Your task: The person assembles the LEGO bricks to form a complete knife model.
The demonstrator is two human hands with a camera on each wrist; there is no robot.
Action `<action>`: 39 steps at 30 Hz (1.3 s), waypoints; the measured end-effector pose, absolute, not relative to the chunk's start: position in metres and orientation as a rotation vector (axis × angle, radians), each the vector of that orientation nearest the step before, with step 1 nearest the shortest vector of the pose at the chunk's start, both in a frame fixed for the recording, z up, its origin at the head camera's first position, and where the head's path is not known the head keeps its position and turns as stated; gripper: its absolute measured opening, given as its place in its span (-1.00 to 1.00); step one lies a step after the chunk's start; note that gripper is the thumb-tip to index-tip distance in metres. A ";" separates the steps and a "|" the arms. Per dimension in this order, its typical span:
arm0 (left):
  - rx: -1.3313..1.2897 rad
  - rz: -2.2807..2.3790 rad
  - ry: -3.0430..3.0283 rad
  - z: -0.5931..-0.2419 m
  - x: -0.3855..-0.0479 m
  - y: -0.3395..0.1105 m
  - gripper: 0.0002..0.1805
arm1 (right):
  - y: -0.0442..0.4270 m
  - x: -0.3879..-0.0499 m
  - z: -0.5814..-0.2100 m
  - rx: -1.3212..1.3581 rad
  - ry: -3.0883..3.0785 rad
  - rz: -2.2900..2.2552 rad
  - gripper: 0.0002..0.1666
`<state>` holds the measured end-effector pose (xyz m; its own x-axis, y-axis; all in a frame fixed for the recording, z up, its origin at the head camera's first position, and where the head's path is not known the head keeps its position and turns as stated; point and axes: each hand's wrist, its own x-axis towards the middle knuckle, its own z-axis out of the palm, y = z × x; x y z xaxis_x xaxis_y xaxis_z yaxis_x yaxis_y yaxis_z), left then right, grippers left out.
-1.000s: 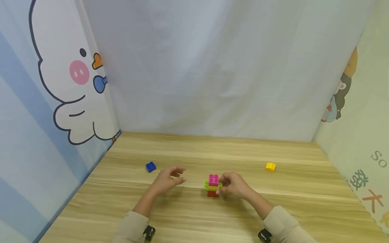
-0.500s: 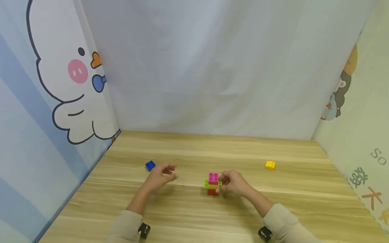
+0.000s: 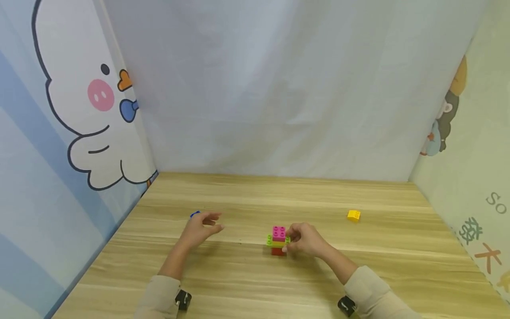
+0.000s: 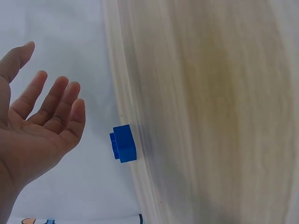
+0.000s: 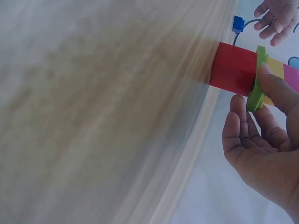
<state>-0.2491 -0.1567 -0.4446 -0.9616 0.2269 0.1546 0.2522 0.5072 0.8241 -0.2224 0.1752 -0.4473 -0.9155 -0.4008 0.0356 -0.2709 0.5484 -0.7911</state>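
Note:
My right hand (image 3: 310, 241) pinches the right end of a small stack of toy building bricks between thumb and fingers. The stack has a pink brick (image 3: 279, 233) on top, a yellow brick (image 5: 275, 68) under it, then a thin lime green plate (image 5: 256, 91), with a red brick (image 5: 233, 69) at the bottom standing on the table. To the left, my left hand (image 3: 198, 231) hovers with loosely bent fingers and holds nothing. Just beyond it lies a blue brick (image 4: 124, 143), mostly hidden by the hand in the head view but apart from the fingers in the left wrist view.
A yellow brick (image 3: 353, 215) with a sloped side lies on the wood-grain table (image 3: 255, 283) at the back right. Behind the table hangs a pale curtain (image 3: 279, 88). Printed cloth walls (image 3: 24, 155) close in both sides.
My left hand has moved left and slightly away from me, from beside the stack towards the blue brick, and now covers most of it. The right hand keeps hold of the stack.

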 end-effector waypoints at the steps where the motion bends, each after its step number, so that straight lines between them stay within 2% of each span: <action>1: -0.418 -1.478 -2.702 -0.445 -0.250 -0.158 -0.54 | 0.175 -0.222 -0.447 -0.579 2.628 -1.310 -0.63; 22: -0.218 -1.486 -2.676 -0.443 -0.255 -0.184 -0.38 | 0.173 -0.218 -0.446 -0.536 2.613 -1.333 -0.66; 31: -0.087 -1.517 -2.677 -0.443 -0.260 -0.197 -0.38 | 0.173 -0.219 -0.448 -0.539 2.624 -1.324 -0.65; 39: -0.029 -1.528 -2.756 -0.452 -0.269 -0.205 -0.28 | 0.174 -0.220 -0.448 -0.553 2.629 -1.309 -0.65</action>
